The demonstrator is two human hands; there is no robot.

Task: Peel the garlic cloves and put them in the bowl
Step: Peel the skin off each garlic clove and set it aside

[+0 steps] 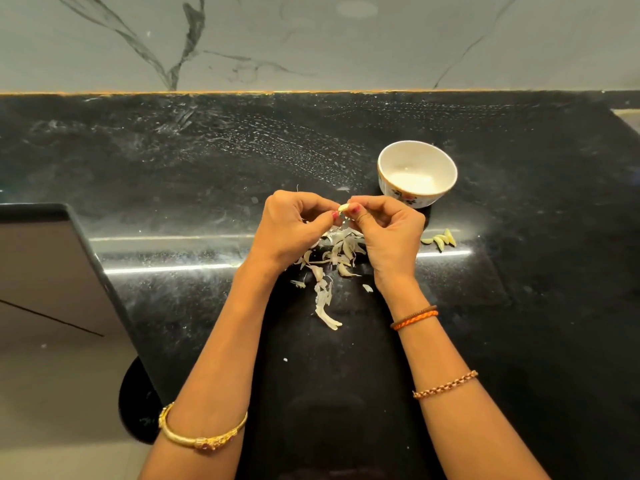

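The glossy black stone counter point(194, 306) carries everything here, with the small white ceramic bowl with a floral rim band point(417, 173) standing toward its back, beyond and to the right of the hands. Its floor looks pale, and whether any cloves lie in it cannot be told. Below the hands, a scatter of papery white garlic skins point(329, 268) covers the counter, and a few pale yellow-green cloves point(440, 240) lie just right of the right wrist.

The left hand point(294, 226) and right hand point(388, 233) meet fingertip to fingertip above the skins, each pinching one end of a small cream garlic clove point(343, 208). The clove's long axis runs roughly left to right between the two pinches (tilted a little, right end higher). The right hand is nearer the bowl, so it seems the likelier one to carry the clove up and right.
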